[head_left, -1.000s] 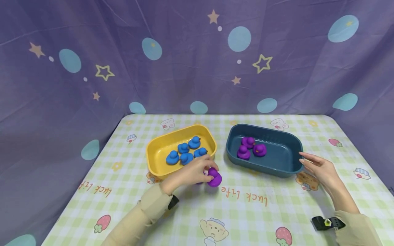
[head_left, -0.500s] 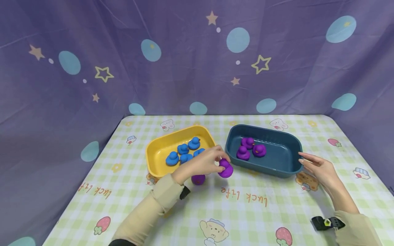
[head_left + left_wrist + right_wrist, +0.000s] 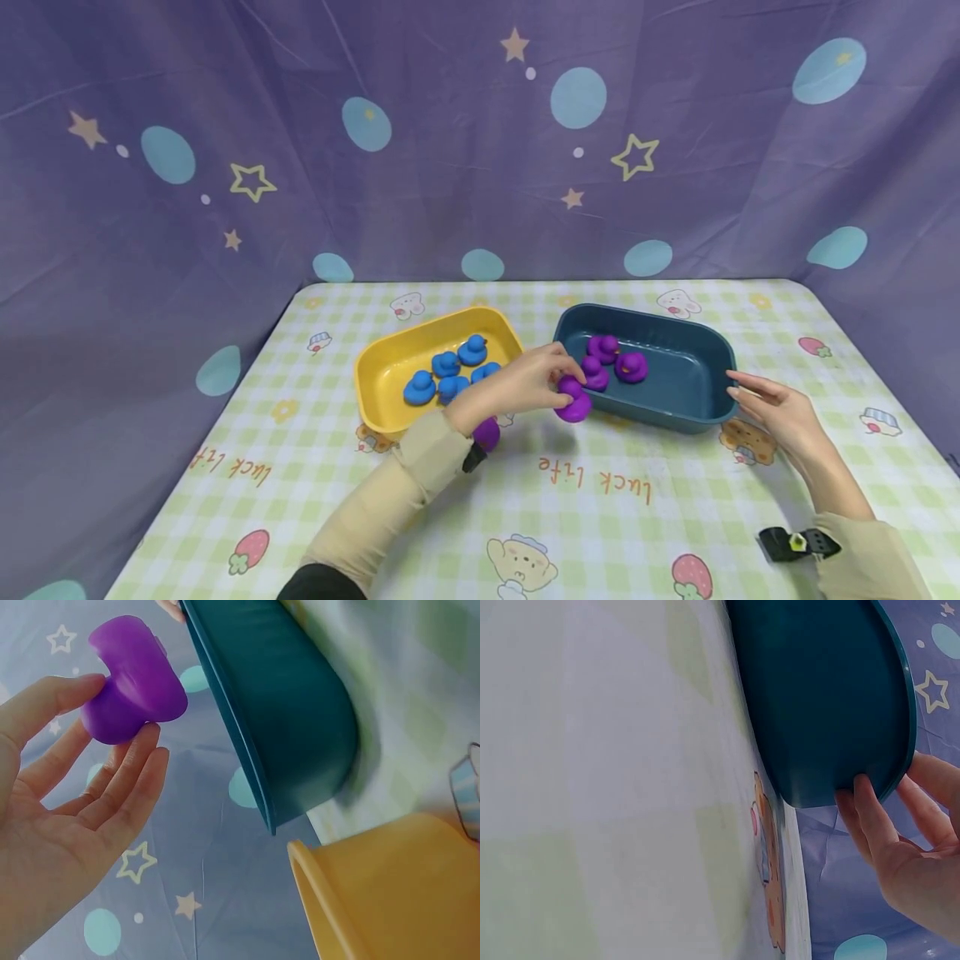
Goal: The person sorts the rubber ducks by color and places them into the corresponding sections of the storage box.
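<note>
My left hand [image 3: 528, 379] pinches a purple rubber duck [image 3: 573, 402] between thumb and fingers, just off the near left side of the dark teal bin [image 3: 652, 412]. In the left wrist view that duck [image 3: 135, 682] is held clear of the bin's wall. Inside the bin, three purple ducks [image 3: 632, 367] sit together at the left end. My right hand [image 3: 780, 417] has its fairly straight fingers touching the bin's right end; in the right wrist view the fingertips [image 3: 861, 784] lie against its outer wall. Another purple duck [image 3: 487, 433] is on the table, partly hidden by my left wrist.
A yellow bin [image 3: 371, 400] with several blue ducks [image 3: 420, 387] stands left of the teal one, partly covered by my left forearm. The checked tablecloth [image 3: 585, 533] spreads under both, and a purple patterned curtain [image 3: 450, 200] hangs behind.
My left hand has carried the pinched purple duck rightward and slightly away, from beside the yellow bin to the teal bin's near edge. The right hand has stayed put.
</note>
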Available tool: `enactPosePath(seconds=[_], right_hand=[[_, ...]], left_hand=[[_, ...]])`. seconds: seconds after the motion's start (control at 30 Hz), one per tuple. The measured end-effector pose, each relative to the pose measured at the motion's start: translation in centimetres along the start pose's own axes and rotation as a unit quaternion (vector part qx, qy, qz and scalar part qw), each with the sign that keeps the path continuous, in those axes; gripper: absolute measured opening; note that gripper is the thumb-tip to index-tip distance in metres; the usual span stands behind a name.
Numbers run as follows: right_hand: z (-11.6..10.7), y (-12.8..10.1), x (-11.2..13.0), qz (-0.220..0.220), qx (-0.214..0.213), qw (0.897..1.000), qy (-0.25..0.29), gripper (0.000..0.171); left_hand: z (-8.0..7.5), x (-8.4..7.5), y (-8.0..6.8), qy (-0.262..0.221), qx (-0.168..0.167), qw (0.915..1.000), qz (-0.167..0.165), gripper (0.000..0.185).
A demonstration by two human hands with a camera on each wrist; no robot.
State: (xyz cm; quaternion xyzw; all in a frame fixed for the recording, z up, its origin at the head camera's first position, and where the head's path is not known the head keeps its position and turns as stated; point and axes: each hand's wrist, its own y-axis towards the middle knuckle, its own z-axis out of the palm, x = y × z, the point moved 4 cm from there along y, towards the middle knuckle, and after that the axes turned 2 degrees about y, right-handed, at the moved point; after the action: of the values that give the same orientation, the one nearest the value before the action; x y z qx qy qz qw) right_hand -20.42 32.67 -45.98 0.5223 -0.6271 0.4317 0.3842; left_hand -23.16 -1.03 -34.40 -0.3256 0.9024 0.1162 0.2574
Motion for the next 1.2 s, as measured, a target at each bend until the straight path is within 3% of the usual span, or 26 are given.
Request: enactPosePath(seconds=[0.13,0.43,0.67,1.0,1.2], right_hand=[[-0.3,0.7,-1.2,0.009,-0.008,1.0,0.012,0.063],[0.0,0.1,-0.2,0.022,-0.01,1.0,0.005,0.059],[0.3,-0.9,1.6,0.005,-0.006,1.0,-0.011,0.058],[0.3,-1.0,1.7,0.0,-0.008,1.0,0.005,0.055],[0.3,-1.0,1.7,0.001,-0.011,1.0,0.005,0.054]], left_hand=[[0.2,-0.3,1.0,0.005,0.002,0.9999,0.012,0.023],[0.7,-0.9,3.3,0.023,-0.004,0.9991,0.036,0.021],[1.1,-1.2,4.8,0.019,0.006,0.9994,0.028,0.022],[1.5,-1.0,6.7,0.029,-0.003,0.9995,0.016,0.023],[1.7,-0.7,7.8,0.031,0.007,0.9995,-0.008,0.022]])
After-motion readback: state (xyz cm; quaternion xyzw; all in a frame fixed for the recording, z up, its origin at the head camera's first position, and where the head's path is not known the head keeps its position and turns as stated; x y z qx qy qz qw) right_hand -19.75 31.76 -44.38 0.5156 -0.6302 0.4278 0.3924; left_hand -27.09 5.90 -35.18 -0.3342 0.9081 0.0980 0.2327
